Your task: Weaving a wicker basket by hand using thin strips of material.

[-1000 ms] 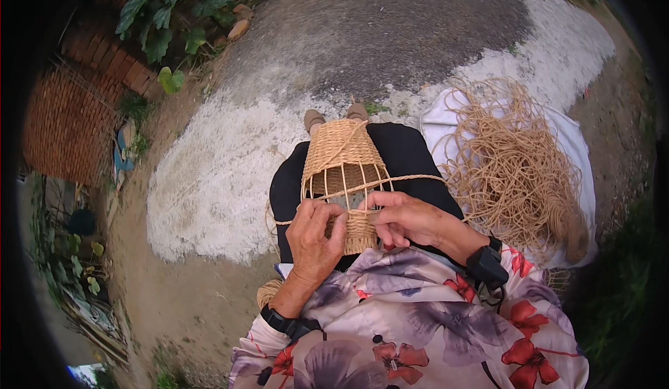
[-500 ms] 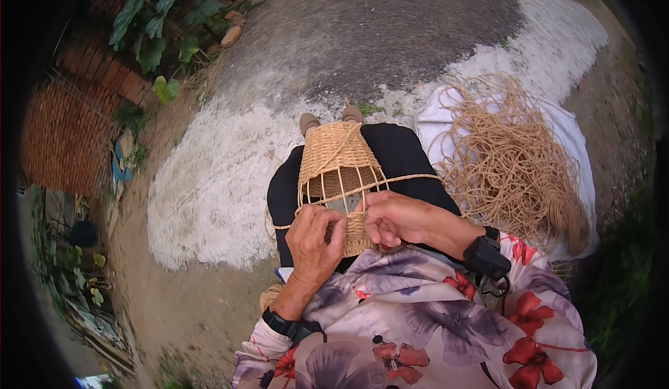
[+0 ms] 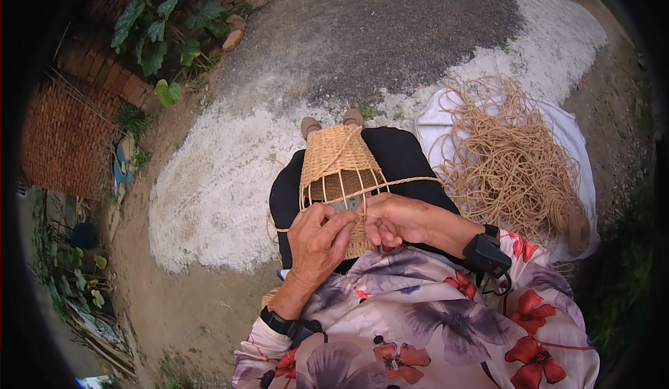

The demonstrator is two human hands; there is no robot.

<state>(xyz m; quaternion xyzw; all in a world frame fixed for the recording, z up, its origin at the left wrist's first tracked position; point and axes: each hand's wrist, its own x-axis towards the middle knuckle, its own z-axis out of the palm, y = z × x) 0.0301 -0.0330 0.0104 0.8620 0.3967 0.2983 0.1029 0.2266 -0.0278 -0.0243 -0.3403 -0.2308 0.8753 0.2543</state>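
A tan woven basket [image 3: 339, 149] lies across my lap, its closed woven part away from me. Bare upright stakes span an open gap in its middle, and a woven band [image 3: 359, 242] runs nearest my body. My left hand [image 3: 317, 239] is closed on the basket at the left of this band, thumb and fingers pinched together. From the right, my right hand [image 3: 396, 220] grips the band's edge with curled fingers. The fingertips nearly meet, and what lies between them is partly hidden. A twisted cord [image 3: 411, 179] crosses the stakes and runs out to the right over my thigh.
A large heap of loose tan cord [image 3: 512, 162] lies on a white sheet [image 3: 435, 120] to my right. Pale gravel [image 3: 209, 194] and a dark granular pile [image 3: 376, 33] spread ahead. Brick stacks [image 3: 70, 138] and leafy plants [image 3: 157, 23] stand at the left.
My left hand's fingers have shifted slightly right, and its thumb has come closer to my right fingertips. My right hand and the basket stay nearly in place.
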